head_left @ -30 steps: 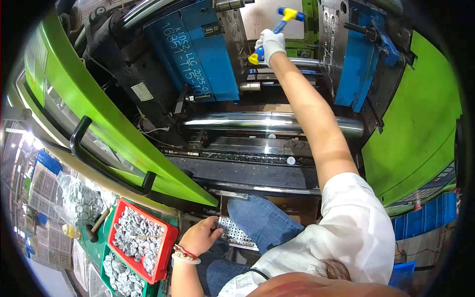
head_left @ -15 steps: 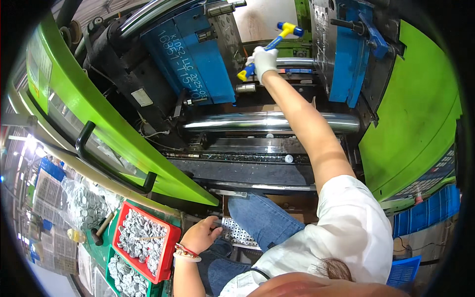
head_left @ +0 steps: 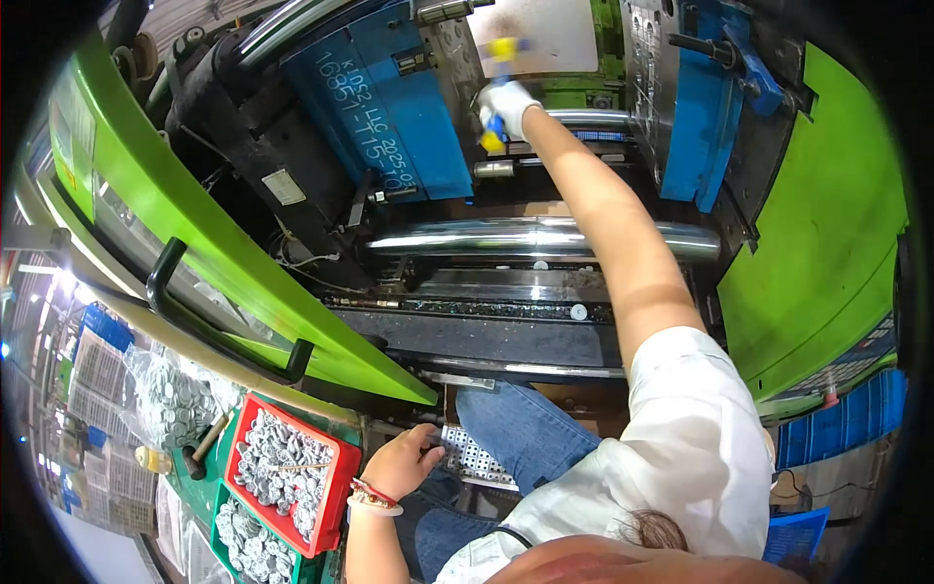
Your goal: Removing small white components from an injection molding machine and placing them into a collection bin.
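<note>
My right hand (head_left: pixel 506 109), in a white glove, is closed around the handle of a yellow and blue mallet (head_left: pixel 503 51). The mallet is smeared by motion, its head up beside the left metal mould half (head_left: pixel 455 83) of a machine; whether they touch I cannot tell. My bare left hand (head_left: pixel 404 463), with bracelets at the wrist, hangs loosely curled above my lap, thumb and forefinger apart and nothing seen between them. Beside it lie a perforated pale plate (head_left: pixel 477 456) and a red tray (head_left: pixel 342 467) full of small grey round parts.
A green tray (head_left: pixel 226 540) of similar parts, a hammer (head_left: pixel 199 456) and a clear bag (head_left: pixel 175 404) of parts sit at left. A polished bar (head_left: pixel 545 237) crosses below my right arm. The green door (head_left: pixel 209 234) and right mould half (head_left: pixel 647 97) flank the opening.
The mallet's head has swung left toward the left mould half, with my right hand tilting along. My left hand has stayed in place, and the view has shifted slightly.
</note>
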A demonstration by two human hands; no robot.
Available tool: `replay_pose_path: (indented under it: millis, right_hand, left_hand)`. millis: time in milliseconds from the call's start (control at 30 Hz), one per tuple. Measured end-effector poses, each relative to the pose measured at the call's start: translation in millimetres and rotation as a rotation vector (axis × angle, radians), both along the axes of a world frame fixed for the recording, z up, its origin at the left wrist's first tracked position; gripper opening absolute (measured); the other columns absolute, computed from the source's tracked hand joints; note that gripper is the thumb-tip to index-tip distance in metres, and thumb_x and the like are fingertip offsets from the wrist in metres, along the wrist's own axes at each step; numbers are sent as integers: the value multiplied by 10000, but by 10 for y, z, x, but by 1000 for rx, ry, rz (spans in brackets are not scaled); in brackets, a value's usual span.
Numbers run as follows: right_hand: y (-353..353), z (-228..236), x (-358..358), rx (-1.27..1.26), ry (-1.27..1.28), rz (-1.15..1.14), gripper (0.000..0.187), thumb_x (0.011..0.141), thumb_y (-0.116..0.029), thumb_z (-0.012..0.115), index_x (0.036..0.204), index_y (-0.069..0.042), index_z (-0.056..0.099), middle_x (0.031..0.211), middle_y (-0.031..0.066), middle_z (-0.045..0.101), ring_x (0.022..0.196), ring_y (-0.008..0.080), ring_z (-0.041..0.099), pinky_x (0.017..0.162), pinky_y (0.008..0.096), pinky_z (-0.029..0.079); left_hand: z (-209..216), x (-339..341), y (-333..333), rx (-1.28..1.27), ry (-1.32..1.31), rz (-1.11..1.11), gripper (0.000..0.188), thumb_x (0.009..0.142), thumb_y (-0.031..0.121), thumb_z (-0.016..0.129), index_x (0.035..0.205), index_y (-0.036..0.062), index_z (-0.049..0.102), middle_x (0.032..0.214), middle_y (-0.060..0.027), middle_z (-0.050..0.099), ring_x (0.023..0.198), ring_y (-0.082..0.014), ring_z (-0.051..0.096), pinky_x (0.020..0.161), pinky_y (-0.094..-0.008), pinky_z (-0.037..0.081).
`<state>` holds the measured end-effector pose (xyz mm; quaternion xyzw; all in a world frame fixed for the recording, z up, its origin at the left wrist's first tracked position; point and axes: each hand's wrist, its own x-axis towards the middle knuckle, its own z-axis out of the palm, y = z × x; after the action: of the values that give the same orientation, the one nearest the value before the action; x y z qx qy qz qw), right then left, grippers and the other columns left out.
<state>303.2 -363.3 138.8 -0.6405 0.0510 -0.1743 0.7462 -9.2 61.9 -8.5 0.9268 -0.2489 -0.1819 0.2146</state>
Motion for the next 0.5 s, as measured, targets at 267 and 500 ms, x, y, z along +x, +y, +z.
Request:
replay_pose_path:
  millis: [267,500]
  right_hand:
    - [-270,-297,70,659,-150,-326,123,813,-26,520,877,-15,416,609,119,474,421,242,493,388,393,440]
    - [-193,-451,-193,306,32,251,161,825,-72,560,707,-105,456,553,32,460,426,167,469,421,315,397]
  left_hand:
    - [-37,-31,-3,-42,-23,-51,398,868,207,650,1178,-19,541,924,-171,661,831,-276,664,726,-344,520]
    - [-29,-18,13,-19,-46,-34,394,864,197,651,1179,-13,542,910,-172,666,805,-289,666,711,-351,524]
